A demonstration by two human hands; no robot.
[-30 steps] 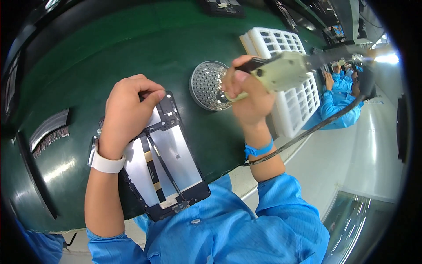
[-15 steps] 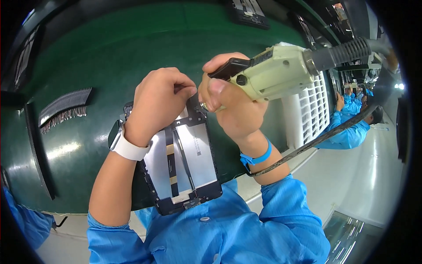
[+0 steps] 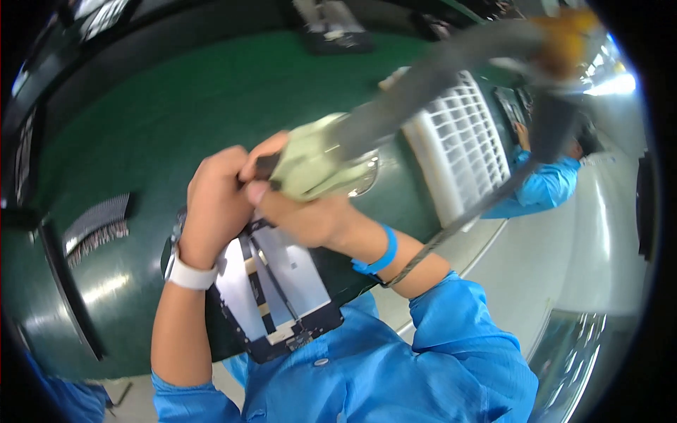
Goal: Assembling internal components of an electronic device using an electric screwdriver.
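My right hand (image 3: 296, 215) grips a pale green hand tool (image 3: 308, 156) with a black lever and a thick grey hose at its rear. The tool's tip is hidden behind my hands. My left hand (image 3: 220, 201) is closed with curled fingers, right beside the right hand; whatever it may hold is out of sight. Beneath both hands lies an opened tablet (image 3: 310, 282), with silvery panels, dark flat cables and a black frame. Its far end is covered by my hands, and its near end reaches the bench edge.
A white grid tray (image 3: 465, 134) stands to the right on the green bench (image 3: 176, 99). At left are a curved stack of thin dark parts (image 3: 99, 222) and a dark strip (image 3: 70, 299). Another device (image 3: 328, 28) lies at the far side. A co-worker (image 3: 553, 183) sits beyond the tray.
Both hands have shifted left in the view, the right one further, carrying the tool against the left hand. The tool has turned, its hose now crossing above the bench. The view itself has also shifted.
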